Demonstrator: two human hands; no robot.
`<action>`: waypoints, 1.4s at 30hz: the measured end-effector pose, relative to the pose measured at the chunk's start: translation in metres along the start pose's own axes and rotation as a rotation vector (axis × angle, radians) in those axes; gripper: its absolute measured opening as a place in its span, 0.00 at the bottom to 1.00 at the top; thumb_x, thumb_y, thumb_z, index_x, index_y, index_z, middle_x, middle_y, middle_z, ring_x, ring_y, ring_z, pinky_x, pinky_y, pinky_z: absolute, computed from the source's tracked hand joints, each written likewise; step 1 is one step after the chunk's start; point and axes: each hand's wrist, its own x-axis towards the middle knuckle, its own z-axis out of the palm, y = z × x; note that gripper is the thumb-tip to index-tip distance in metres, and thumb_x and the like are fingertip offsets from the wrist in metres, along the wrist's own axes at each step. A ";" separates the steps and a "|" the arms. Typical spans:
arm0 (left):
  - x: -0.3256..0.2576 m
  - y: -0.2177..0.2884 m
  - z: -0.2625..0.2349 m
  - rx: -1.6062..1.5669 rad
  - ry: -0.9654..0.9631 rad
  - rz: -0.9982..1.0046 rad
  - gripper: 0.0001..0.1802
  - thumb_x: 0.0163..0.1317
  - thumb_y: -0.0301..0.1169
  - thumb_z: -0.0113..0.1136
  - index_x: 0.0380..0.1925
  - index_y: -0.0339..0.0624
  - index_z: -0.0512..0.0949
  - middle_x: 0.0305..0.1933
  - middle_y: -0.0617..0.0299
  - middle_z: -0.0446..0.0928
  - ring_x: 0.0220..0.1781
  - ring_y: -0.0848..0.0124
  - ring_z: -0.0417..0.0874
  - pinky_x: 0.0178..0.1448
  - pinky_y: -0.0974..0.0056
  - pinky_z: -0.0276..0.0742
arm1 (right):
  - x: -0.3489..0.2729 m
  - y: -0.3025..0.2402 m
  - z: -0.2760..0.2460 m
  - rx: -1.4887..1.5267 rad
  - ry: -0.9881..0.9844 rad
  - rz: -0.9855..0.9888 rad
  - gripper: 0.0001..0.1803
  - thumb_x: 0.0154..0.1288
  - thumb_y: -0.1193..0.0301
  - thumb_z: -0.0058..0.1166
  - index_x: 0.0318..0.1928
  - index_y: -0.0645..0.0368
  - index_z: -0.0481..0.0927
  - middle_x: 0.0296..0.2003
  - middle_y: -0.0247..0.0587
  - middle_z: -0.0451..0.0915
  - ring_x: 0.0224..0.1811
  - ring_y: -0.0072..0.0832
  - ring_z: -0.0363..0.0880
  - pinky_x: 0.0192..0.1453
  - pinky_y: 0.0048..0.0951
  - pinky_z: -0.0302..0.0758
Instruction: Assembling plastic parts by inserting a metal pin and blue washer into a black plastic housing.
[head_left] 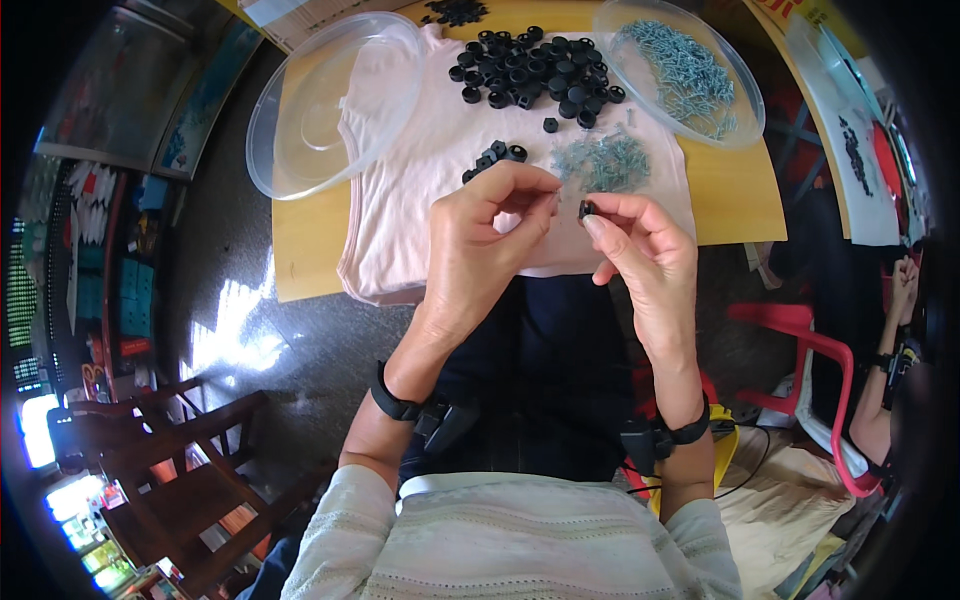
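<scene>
My right hand [655, 250] pinches a small black plastic cap [586, 210] between thumb and fingertips. Close beside it, my left hand [485, 235] has thumb and forefinger pressed together; whatever is between them is too small to make out. Just beyond the fingers, a loose heap of silver screws [612, 163] lies on a pale pink shirt [400, 225] spread over the table. A few black caps [515, 153] sit past my left hand, partly hidden by it. Farther back is a big pile of similar black caps [540, 72].
A see-through plastic tub [262, 135] stands at the table's left. Another tub [752, 112] at the far right holds many screws. The yellow table [735, 205] has small black pieces [455, 12] at its far edge. A red chair [845, 350] and another person's arm [875, 415] are at right.
</scene>
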 end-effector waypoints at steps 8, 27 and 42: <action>0.002 0.007 -0.003 0.440 -0.051 0.094 0.09 0.58 0.20 0.60 0.39 0.36 0.82 0.33 0.63 0.81 0.32 0.80 0.79 0.39 0.74 0.74 | -0.003 -0.002 0.004 -0.289 0.103 -0.078 0.10 0.61 0.77 0.60 0.44 0.61 0.81 0.32 0.33 0.81 0.28 0.15 0.75 0.27 0.18 0.74; -0.011 0.003 -0.005 -0.148 -0.001 -0.102 0.11 0.62 0.20 0.60 0.45 0.32 0.77 0.40 0.63 0.80 0.40 0.78 0.80 0.46 0.74 0.76 | 0.008 -0.009 0.015 -0.579 0.014 -0.350 0.04 0.58 0.79 0.62 0.34 0.63 0.80 0.26 0.34 0.76 0.22 0.18 0.69 0.26 0.22 0.66; -0.016 0.009 -0.014 -0.287 -0.063 -0.230 0.13 0.63 0.23 0.60 0.47 0.34 0.77 0.38 0.67 0.76 0.41 0.80 0.79 0.45 0.75 0.76 | 0.007 -0.014 0.021 -0.602 -0.015 -0.395 0.05 0.55 0.81 0.63 0.31 0.61 0.79 0.26 0.31 0.74 0.20 0.16 0.66 0.23 0.21 0.62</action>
